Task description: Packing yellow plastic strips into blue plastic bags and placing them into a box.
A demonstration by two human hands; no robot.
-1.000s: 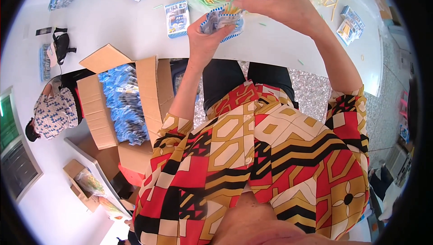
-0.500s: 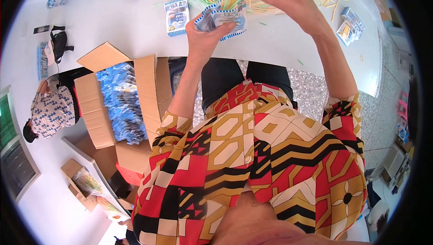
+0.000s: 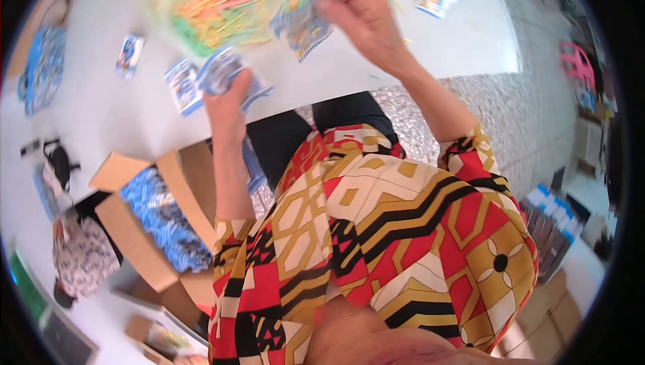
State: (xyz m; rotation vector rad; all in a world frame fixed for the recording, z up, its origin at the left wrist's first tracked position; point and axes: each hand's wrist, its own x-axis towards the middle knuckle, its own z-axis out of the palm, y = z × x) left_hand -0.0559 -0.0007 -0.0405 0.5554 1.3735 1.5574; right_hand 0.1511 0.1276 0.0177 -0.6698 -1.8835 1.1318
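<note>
Fingers of the right hand [image 3: 366, 26] pinch the far right corner of a blue-and-white plastic pouch [image 3: 300, 26], by the near right edge of a heap of thin yellow, orange and green sticks [image 3: 215, 6] on the white table [image 3: 349, 63]. The left hand [image 3: 228, 106] wraps its fingers round crumpled blue-and-white plastic packaging [image 3: 222, 73], nearer and farther left. Motion blur leaves the pouch's mouth unclear; if open, a tilt could spill its contents.

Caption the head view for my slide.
Left hand and right hand hold blue-and-white plastic packets above a white table.
</note>
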